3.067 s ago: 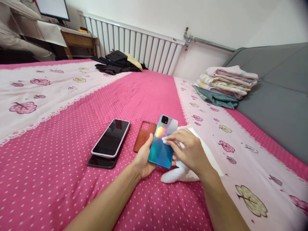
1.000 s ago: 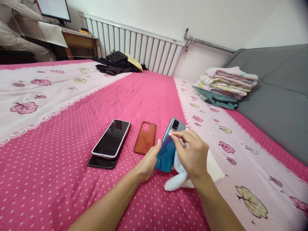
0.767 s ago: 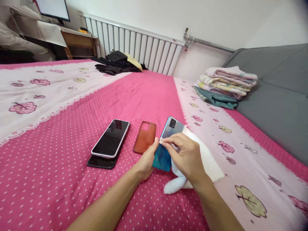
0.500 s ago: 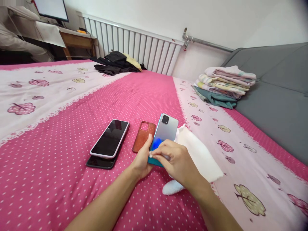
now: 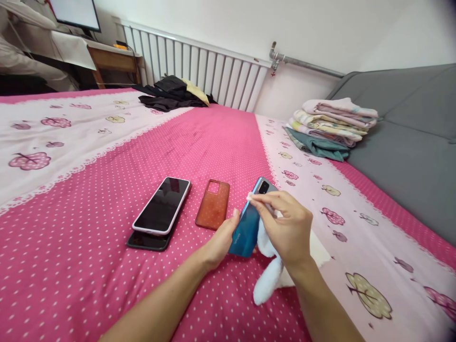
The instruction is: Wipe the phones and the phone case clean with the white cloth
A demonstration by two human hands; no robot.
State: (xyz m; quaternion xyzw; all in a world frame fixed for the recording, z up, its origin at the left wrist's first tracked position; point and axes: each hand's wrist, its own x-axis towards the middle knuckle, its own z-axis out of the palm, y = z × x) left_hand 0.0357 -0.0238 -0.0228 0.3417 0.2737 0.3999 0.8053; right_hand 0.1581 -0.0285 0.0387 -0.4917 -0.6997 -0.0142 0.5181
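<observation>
My left hand [image 5: 221, 242] grips a blue-silver smartphone [image 5: 245, 232] by its long left edge. The phone is tilted, with its back and camera block towards me. In my right hand [image 5: 285, 221], thumb and forefinger pinch a small white wad [image 5: 250, 196] against the phone's upper left edge; its material is unclear. A pale fluffy piece [image 5: 267, 280] shows under the right hand; whether the hand holds it I cannot tell. Beneath lies a white cloth [image 5: 318, 251], partly hidden. An orange-brown phone case [image 5: 213, 204] rests left of the phone.
Farther left, a phone with a pale rim [image 5: 164, 204] lies on top of a dark phone [image 5: 147, 240]. Dark clothes [image 5: 171, 95] lie at the bed's far end. Folded linens [image 5: 329, 123] are stacked beside the grey headboard [image 5: 409, 128]. A seated person [image 5: 32, 71] is partly visible at far left.
The right hand has moved up along the phone's edge, from the lower end towards the camera end. The phone has shifted right and turned, and more of the fluffy piece shows.
</observation>
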